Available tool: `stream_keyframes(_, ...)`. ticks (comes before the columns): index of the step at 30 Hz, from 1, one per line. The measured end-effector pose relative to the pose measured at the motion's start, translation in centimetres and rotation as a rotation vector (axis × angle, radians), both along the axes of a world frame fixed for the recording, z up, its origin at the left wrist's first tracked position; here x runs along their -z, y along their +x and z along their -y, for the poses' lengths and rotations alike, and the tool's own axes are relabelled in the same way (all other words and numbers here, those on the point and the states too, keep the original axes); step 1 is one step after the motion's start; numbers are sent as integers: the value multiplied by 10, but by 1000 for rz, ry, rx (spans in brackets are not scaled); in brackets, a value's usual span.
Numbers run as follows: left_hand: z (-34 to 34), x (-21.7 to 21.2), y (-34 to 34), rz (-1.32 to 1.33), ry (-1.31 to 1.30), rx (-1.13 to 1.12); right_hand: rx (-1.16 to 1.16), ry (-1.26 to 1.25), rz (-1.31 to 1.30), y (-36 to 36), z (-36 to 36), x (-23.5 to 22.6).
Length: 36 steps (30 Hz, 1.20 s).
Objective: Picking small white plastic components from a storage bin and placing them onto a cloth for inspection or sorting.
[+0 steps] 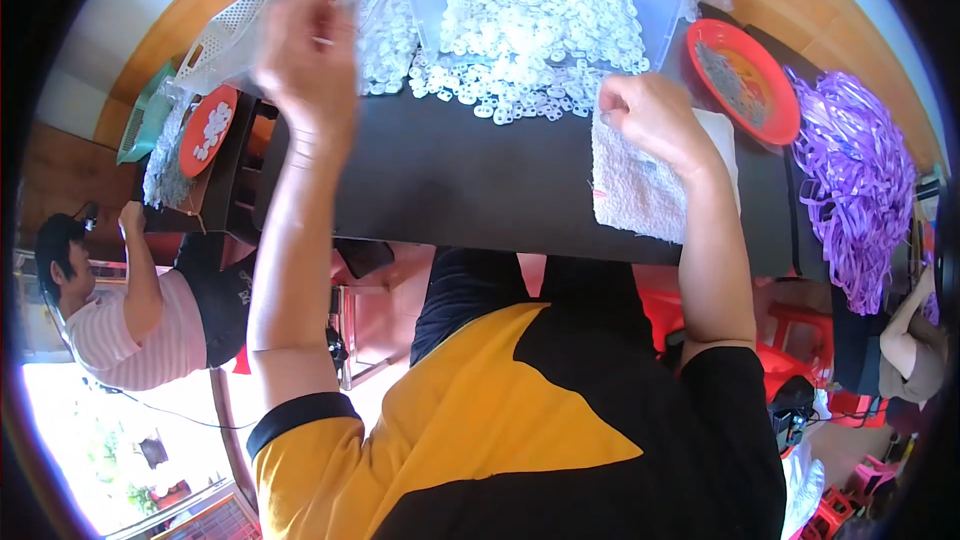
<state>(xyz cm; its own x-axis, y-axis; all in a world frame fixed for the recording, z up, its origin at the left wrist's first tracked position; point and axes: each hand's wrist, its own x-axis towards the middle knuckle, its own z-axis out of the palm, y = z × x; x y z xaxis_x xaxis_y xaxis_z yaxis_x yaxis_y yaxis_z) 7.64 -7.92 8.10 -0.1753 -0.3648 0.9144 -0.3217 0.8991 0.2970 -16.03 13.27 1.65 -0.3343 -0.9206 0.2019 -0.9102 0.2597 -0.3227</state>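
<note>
My left hand is raised at the far left of the dark table, in front of a clear plastic bag of small white plastic pieces. Motion smears its fingers, and a tiny pale bit shows by them. My right hand hovers over a folded white towel, its fingers curled into a pinch. Whatever lies between those fingertips is hidden. Between the hands, a heap of small white pieces with holes spills from a clear plastic bin lying open toward me.
An orange-red bowl holding thin grey strands stands at the right, beside a pile of purple ribbons. On the left are a red plate of white pieces and a white basket. Other people sit at both sides.
</note>
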Motion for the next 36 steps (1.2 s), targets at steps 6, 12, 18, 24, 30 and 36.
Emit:
stream_keyframes(6, -58, 74, -64, 556, 88, 512, 3, -4, 98, 2, 6, -4)
stream_keyframes(12, -57, 105, -86, 814, -22, 410, -9, -8, 250, -3, 1, -6)
stream_keyframes(18, -58, 104, -82, 788, -55, 398, 16, -136, 21, 8, -18, -27)
stream_keyframes(24, -59, 103, -80, 834, -75, 395, 40, -159, -78, -8, -51, -19)
stream_keyframes(30, -81, 92, -78, 795, -40, 467, 53, -211, -79, -14, -69, -7)
stream_keyframes(36, -95, 94, -95, 739, 191, 567, -68, -196, -331, -11, -50, 14)
